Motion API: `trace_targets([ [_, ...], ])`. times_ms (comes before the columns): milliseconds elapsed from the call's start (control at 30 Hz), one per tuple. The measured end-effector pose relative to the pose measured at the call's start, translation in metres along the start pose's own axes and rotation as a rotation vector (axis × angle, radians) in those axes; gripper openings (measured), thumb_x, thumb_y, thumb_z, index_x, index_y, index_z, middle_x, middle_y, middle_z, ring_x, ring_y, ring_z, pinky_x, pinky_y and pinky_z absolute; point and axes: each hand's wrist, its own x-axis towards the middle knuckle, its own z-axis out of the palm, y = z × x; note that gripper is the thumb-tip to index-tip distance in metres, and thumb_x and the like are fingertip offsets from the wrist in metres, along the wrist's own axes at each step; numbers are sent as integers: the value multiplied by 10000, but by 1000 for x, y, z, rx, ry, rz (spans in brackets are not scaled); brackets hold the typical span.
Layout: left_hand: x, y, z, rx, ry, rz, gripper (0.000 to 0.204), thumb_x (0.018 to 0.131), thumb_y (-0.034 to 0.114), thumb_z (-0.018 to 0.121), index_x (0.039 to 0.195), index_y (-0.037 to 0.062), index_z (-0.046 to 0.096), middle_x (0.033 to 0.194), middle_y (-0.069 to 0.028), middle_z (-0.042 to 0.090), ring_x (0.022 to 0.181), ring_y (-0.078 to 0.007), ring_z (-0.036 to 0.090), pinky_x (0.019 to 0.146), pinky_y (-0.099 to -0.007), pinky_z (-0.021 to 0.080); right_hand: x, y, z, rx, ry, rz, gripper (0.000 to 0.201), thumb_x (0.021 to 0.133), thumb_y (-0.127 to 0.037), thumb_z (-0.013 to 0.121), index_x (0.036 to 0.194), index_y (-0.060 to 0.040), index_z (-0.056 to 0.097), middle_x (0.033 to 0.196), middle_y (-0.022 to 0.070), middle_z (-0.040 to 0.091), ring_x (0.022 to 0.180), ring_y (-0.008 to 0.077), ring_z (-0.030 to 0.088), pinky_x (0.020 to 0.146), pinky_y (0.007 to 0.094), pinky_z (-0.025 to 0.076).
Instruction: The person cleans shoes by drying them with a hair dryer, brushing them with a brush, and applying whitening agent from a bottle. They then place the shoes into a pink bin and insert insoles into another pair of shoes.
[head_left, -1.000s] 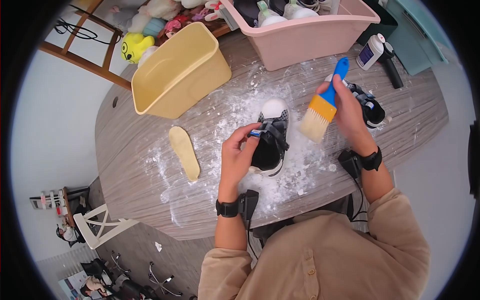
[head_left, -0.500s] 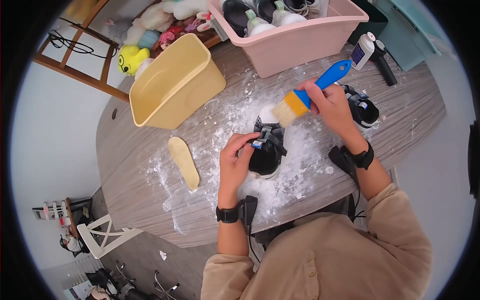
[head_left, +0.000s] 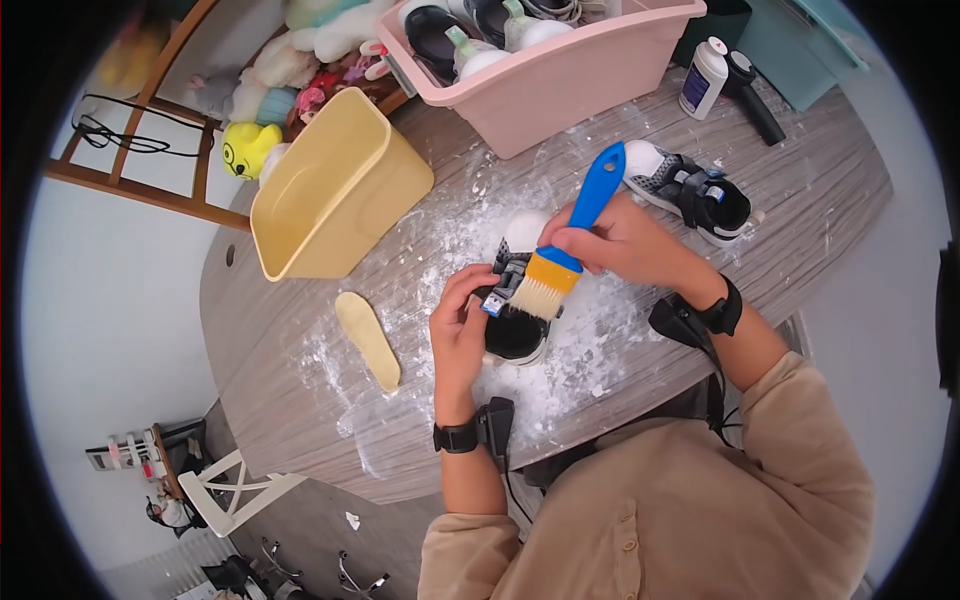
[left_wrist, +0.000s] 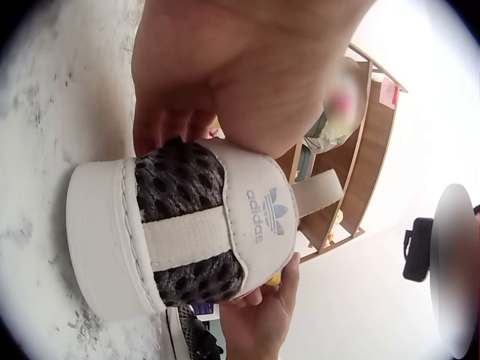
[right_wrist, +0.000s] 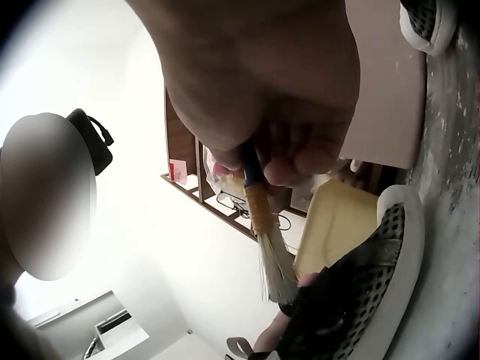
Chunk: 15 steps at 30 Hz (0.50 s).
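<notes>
A black-and-white sneaker with a white toe and straps lies on the powder-dusted table, toe pointing away. My left hand grips its left side by the opening, fingers and thumb at the strap with a blue label. In the left wrist view the sneaker's white heel reads "adidas". My right hand holds a flat paintbrush with a blue handle and yellow band. Its pale bristles point down at the sneaker's straps; in the right wrist view the bristles meet the dark upper.
A matching sneaker stands to the right. A cream insole lies at the left. Behind are a yellow bin, a pink bin holding shoes, a white bottle and a black handled tool. White powder covers the table's middle.
The brush has come from the right of the sneaker, across its toe, to the straps by the opening. My left hand keeps its grip. The head view has shifted slightly.
</notes>
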Motion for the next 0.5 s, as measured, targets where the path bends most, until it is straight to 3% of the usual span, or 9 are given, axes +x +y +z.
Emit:
trace_targets([
  [100,-1,-1,-3,-68,-36,-45,239,889,-30,466,1066,-2,624,1184,-132,595,1126,-216,544,968,-304,403,9,12,-5,-213,241,-58,334,914,-314,593,930,3,694,600,57,581,561,77,540,530,224,417],
  [200,-2,-3,-4,-144,-20,-77,222,899,-13,467,1066,-10,614,1194,-140,596,1133,-215,543,969,-308,405,11,9,-20,-84,323,49,348,932,-312,568,925,15,686,584,57,576,540,83,541,514,232,415],
  [233,-1,-3,-3,-165,-10,-87,217,902,-8,470,1067,-8,610,1196,-139,593,1131,-215,543,969,-309,407,10,6,-20,-25,269,20,310,958,-264,530,974,10,673,673,29,608,534,59,535,494,201,410],
  [300,-1,-3,-3,-203,11,-110,208,906,0,474,1069,-6,603,1200,-138,586,1128,-216,543,970,-313,411,7,2,-11,123,195,-4,309,964,-264,519,992,9,662,698,29,614,528,61,540,495,201,424],
  [433,-3,-6,-9,-500,154,-243,193,924,72,485,1088,24,574,1220,-137,567,1116,-229,552,971,-338,429,6,-22,0,270,-23,-27,269,961,-226,526,1017,11,640,816,56,637,564,68,551,511,201,445],
  [500,-2,-3,-10,-701,246,-312,191,935,127,497,1096,48,564,1230,-138,558,1109,-240,557,969,-352,438,7,-43,10,286,-128,-77,293,941,-261,575,1006,16,641,799,46,635,602,87,566,533,207,451],
])
